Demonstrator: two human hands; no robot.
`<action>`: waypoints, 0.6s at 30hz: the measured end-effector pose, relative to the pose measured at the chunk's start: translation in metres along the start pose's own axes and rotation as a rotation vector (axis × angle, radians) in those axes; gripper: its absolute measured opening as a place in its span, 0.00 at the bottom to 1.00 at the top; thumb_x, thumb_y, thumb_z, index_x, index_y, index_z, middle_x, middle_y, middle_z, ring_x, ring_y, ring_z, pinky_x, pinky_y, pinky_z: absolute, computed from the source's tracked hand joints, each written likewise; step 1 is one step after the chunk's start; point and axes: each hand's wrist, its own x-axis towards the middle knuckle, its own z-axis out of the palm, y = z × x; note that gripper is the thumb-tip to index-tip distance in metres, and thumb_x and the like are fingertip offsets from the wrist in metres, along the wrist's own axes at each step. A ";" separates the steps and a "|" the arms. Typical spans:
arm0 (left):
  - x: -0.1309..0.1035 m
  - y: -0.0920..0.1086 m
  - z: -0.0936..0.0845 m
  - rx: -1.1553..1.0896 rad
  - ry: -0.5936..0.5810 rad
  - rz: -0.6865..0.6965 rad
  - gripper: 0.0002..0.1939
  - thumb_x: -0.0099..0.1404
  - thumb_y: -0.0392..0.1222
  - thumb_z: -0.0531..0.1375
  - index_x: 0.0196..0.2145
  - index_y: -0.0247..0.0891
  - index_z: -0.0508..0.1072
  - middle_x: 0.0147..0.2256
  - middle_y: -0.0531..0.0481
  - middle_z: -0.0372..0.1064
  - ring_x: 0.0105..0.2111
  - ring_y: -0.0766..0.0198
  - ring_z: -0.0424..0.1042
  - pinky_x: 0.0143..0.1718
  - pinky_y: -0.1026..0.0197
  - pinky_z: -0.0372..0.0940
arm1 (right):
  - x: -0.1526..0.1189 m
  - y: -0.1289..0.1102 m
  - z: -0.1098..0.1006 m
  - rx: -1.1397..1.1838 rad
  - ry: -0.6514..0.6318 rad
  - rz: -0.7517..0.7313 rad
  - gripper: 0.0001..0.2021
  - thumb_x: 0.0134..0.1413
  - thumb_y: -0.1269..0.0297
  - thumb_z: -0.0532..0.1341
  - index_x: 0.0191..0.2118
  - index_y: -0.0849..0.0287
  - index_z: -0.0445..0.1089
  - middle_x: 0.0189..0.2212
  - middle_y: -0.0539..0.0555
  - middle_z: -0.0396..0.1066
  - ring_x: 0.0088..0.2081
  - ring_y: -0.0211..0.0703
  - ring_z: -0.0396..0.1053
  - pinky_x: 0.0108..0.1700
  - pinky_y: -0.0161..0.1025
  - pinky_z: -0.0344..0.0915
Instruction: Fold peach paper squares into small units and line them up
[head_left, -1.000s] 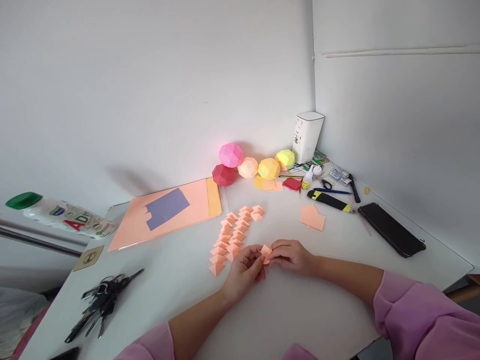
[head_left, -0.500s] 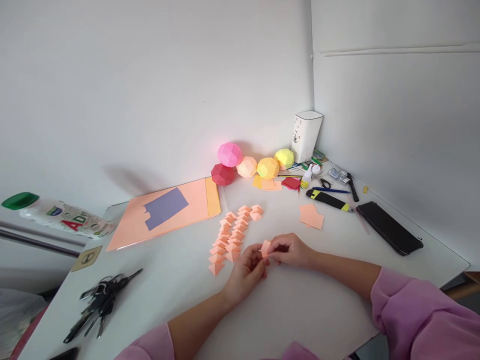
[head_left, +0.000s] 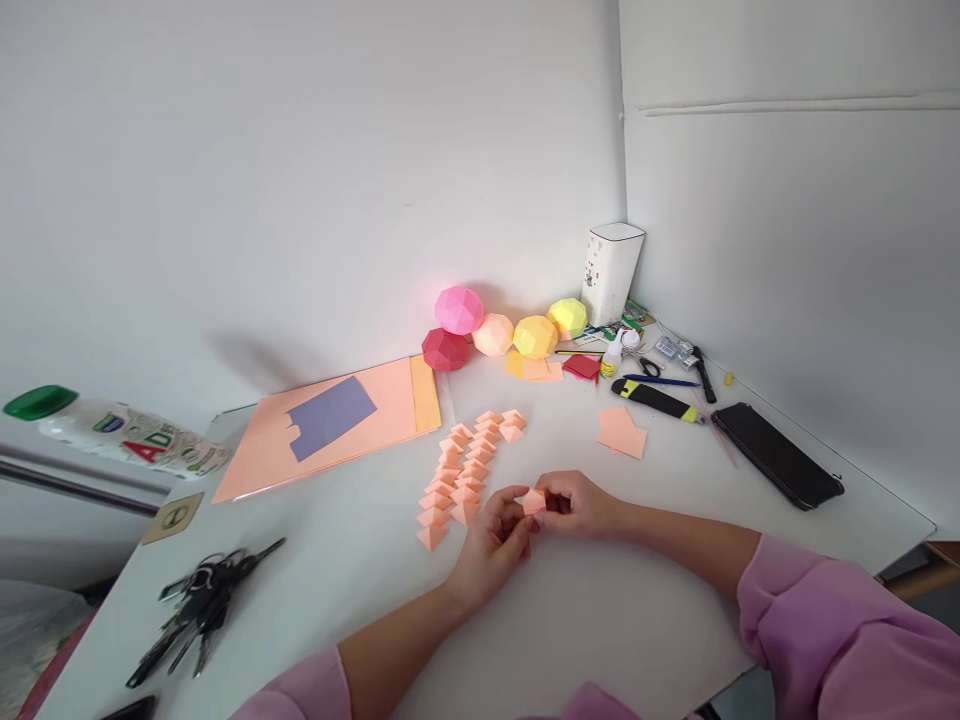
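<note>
A small peach paper piece (head_left: pixel 534 501), folded, is pinched between both hands above the table. My left hand (head_left: pixel 496 535) grips its left and lower side with thumb and fingers. On its right side, my right hand (head_left: pixel 574 505) is closed on it too, the fingers bent. Just beyond my left hand stand rows of folded peach paper units (head_left: pixel 465 470), pointed like little pyramids. Flat peach paper squares (head_left: pixel 622 435) lie overlapped beyond my right hand.
Faceted paper balls (head_left: pixel 460 310) sit along the wall. Peach sheets (head_left: pixel 255 450) with a purple paper (head_left: pixel 334 415) lie left. Keys (head_left: pixel 206 600) rest front left, near a white bottle (head_left: pixel 142 435). At right are a box cutter (head_left: pixel 658 399), a black phone (head_left: pixel 776 455) and a glue bottle (head_left: pixel 612 357).
The peach paper piece has been turned and folded over between the fingers, now showing a pointed top. My right hand has shifted slightly left and nearer me.
</note>
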 end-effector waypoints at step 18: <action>-0.002 0.007 -0.003 0.049 0.035 -0.040 0.18 0.61 0.48 0.57 0.46 0.39 0.62 0.24 0.56 0.60 0.21 0.71 0.57 0.22 0.67 0.53 | -0.001 -0.005 -0.007 0.091 -0.024 -0.021 0.04 0.44 0.71 0.57 0.30 0.60 0.61 0.22 0.46 0.61 0.22 0.32 0.56 0.24 0.30 0.53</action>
